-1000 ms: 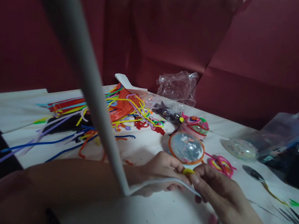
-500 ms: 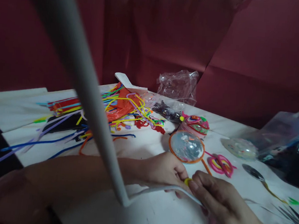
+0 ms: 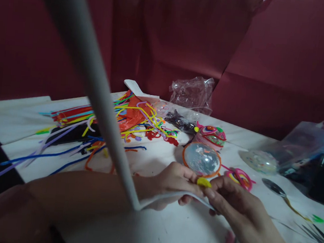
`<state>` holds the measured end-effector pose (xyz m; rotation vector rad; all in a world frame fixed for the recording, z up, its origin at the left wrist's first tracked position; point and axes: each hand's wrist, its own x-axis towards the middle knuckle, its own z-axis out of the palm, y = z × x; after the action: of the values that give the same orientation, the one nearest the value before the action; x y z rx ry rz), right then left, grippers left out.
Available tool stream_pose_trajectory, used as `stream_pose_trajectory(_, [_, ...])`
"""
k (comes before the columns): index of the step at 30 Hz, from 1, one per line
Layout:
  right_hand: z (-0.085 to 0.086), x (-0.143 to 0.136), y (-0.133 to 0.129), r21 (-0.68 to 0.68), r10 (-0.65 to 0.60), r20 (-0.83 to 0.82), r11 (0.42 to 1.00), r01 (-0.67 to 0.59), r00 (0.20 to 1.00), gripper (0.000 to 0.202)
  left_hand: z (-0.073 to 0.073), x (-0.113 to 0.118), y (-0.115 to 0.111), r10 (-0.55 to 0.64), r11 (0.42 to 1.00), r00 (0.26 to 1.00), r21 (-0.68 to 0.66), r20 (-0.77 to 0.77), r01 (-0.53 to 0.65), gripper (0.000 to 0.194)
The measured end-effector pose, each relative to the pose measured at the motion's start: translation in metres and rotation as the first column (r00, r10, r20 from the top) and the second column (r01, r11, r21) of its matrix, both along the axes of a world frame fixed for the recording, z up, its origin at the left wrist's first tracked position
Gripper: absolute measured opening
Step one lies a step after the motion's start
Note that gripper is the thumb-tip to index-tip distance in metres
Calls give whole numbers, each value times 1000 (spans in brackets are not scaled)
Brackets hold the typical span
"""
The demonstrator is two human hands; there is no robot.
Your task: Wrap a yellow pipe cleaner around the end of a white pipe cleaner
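Low in the middle of the frame the two hands meet over the white table (image 3: 186, 233). The left hand (image 3: 173, 181) comes in from the lower left, its forearm lying across the tabletop, fingers curled shut around a small yellow piece (image 3: 203, 182) that pokes out between thumb and forefinger. The right hand (image 3: 229, 197) reaches in from the lower right and pinches the same yellow piece from the other side, fingertips pressed to those of the left. A white pipe cleaner (image 3: 172, 196) runs under both hands, bends sharply at lower centre and rises as a thick blurred bar to the upper left corner, very near the lens.

Just above the hands, touching the table, sits a clear round ball rimmed with orange (image 3: 201, 159), and just behind it a smaller ball wrapped in pink and green (image 3: 211, 135). To the right of the clear ball lies a pink and yellow coil (image 3: 239, 178). Left of centre sprawls a heap of coloured pipe cleaners (image 3: 107, 126), with long blue and purple strands trailing toward the left edge. A crumpled clear plastic bag (image 3: 193, 93) stands at upper centre against the dark red backdrop (image 3: 282, 71). At far right a metal spoon (image 3: 272, 187) lies beside another clear bag (image 3: 310, 144).
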<state>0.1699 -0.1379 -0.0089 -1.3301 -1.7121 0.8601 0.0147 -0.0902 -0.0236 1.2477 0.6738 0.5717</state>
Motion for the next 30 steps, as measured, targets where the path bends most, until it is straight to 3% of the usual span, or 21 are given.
stream_pose_trajectory(4, [-2,-4,-4,72,-13,-15,997,14,1000,50,1,0,-9,66,997,996,-48,58,-64,30])
stream_pose_trajectory(6, [-2,-4,-6,89,-31,13,996,30,999,51,1,0,-10,46,998,998,-37,40,-44,33])
stream_pose_trajectory(10, [0,0,-7,17,-15,154,1000,13,988,54,0,-2,-1,-64,994,993,83,-97,72,28])
stream_pose_trajectory(13, [-1,4,-7,-43,53,240,998,-44,969,45,-2,-5,8,-114,980,972,138,-205,144,24])
stream_pose_trajectory(17, [-11,5,-11,-35,136,293,991,-131,946,28,-6,-7,10,-252,924,870,160,-425,346,18])
stream_pose_trajectory(19, [-14,3,-12,-10,191,315,980,-198,930,22,-7,-6,7,-264,900,822,177,-505,398,19])
stream_pose_trajectory(21, [-15,2,-11,-15,215,325,975,-222,921,22,-6,-4,5,-226,917,844,187,-486,353,20])
stream_pose_trajectory(26, [-4,4,-3,-15,100,172,995,-99,980,34,-5,-1,5,-66,994,982,71,-177,80,12])
stream_pose_trajectory(30, [-2,4,-4,13,29,127,999,-30,992,47,-8,-1,2,-44,993,995,104,-91,53,21])
